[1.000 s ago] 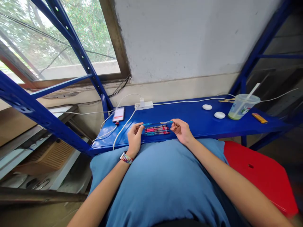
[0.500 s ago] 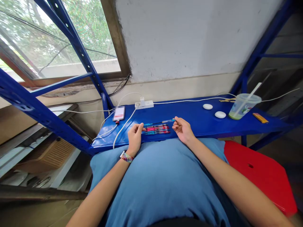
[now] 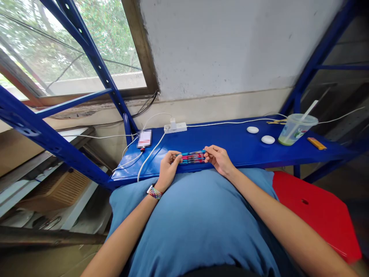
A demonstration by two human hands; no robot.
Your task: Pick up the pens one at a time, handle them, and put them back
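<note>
Just below frame centre, the right hand is pinching the right end of the blue pen, the left hand is curling round the left ends, hold unclear, and the previously separate pen is now lying close along the pen row, apparently compacting it.

Plain blue clothing and a multicoloured left wristband

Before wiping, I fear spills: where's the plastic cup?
In the head view, the plastic cup stands near the right end of the blue table, between the white oval objects and the orange packet.
</note>
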